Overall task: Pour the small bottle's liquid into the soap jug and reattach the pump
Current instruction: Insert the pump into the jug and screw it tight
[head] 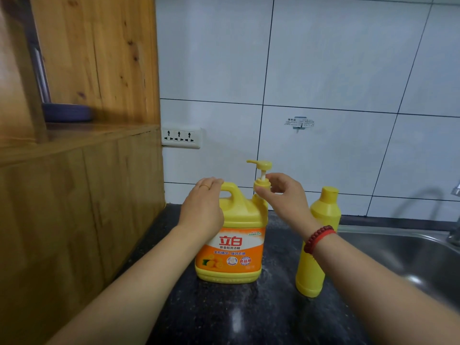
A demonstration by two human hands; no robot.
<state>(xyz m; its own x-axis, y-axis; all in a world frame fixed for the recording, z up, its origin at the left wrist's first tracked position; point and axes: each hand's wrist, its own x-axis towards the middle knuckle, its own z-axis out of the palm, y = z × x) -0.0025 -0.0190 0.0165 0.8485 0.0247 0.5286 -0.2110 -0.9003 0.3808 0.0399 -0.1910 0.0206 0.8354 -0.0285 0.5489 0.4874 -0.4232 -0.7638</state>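
1. The soap jug (230, 247) stands upright on the dark speckled surface (224, 314), its orange label facing the camera, with the yellow pump (260, 170) seated in its neck and the spout pointing left.
2. The left hand (202, 207) rests on the jug's handle side; its fingers (214, 181) curl over the top of the handle and lie close together, a ring on one of them.
3. The right hand (286, 195) is at the pump collar — its thumb and fingers (272, 176) pinch the collar just below the pump stem, the other fingers bent loosely behind.
4. The small bottle (317, 242), plain yellow with its cap on, stands upright on the surface just right of the right hand's fingers; the right wrist, wearing a red bead bracelet (318, 239), crosses in front of it and hides part of its middle.
5. Further right of the fingers lies a steel sink (410, 255) with a tap (455, 220) at the frame edge.
6. Left of the left hand's fingers rises a wooden cabinet (82, 183) — its open shelf holds a purple dish (67, 112).
7. Behind the fingers is a white tiled wall (323, 70) carrying a socket strip (181, 137) and a small adhesive hook with a label (300, 123).
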